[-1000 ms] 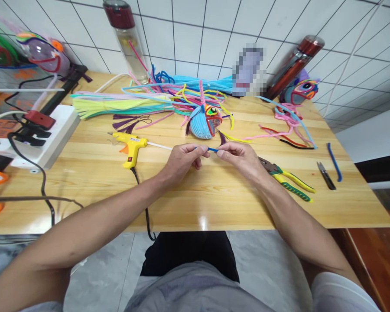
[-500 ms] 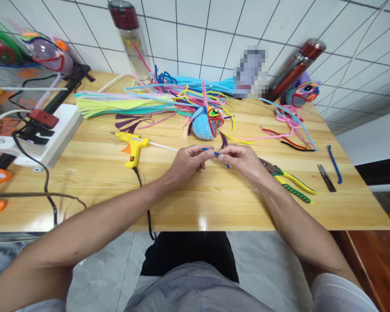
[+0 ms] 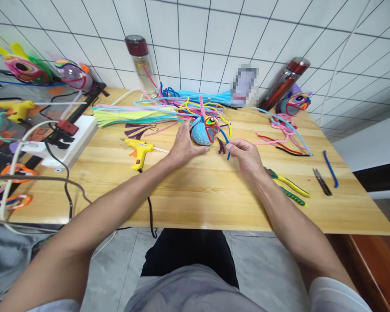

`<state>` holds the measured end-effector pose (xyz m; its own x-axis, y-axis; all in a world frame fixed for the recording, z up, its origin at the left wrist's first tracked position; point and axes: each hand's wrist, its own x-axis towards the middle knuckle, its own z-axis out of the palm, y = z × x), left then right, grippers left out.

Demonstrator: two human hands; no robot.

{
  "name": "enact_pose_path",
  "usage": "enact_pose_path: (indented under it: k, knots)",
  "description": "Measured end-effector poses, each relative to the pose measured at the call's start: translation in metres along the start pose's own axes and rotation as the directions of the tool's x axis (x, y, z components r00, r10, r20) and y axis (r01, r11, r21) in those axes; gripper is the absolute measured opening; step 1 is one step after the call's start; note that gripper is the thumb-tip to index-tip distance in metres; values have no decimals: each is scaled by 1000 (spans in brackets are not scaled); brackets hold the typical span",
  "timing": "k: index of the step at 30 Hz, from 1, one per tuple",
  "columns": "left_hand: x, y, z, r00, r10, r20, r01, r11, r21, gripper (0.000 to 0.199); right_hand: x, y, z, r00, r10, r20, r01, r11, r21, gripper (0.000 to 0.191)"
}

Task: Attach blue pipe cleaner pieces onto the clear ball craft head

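Note:
My right hand (image 3: pixel 244 155) pinches a short dark-blue pipe cleaner (image 3: pixel 228 152) between thumb and fingers, just right of the ornament. This ornament (image 3: pixel 201 131) is a round, fish-like figure wrapped in light-blue pipe cleaner, with a red-rimmed eye, a pink horn and purple tassels. My left hand (image 3: pixel 187 146) is at its left side, thumb stretched out below and fingers apart behind. Whether the left fingers touch the ornament I cannot tell. A purple tassel (image 3: pixel 221 146) hangs between the ornament and my right hand.
A yellow glue gun (image 3: pixel 139 151) lies left of my left hand. Pliers (image 3: pixel 292 186), small snips (image 3: pixel 321 182) and a blue pipe cleaner piece (image 3: pixel 330 169) lie to the right. Behind are pipe cleaner bundles (image 3: pixel 134 116) and a bottle (image 3: pixel 143 65). A power strip (image 3: pixel 74 143) stands at left.
My left hand has let go of the dark-blue pipe cleaner and moved up and left to the ornament. My right hand keeps the pipe cleaner, now more upright. The view has shifted slightly.

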<state>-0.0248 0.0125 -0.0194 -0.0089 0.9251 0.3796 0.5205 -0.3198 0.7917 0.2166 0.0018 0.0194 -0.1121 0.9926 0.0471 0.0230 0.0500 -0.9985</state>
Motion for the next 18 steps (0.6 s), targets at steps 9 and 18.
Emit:
enact_pose_path:
  k: [9,18]
  knots:
    - [30,0,6,992,22,121,-17,999,-44,126,0,-4,1,1000,-4,3,4,999,-36,28]
    - [11,19,-6,989,-111,97,126,979,-160,110,-4,0,-5,977,-213,0,207,950,-232,28]
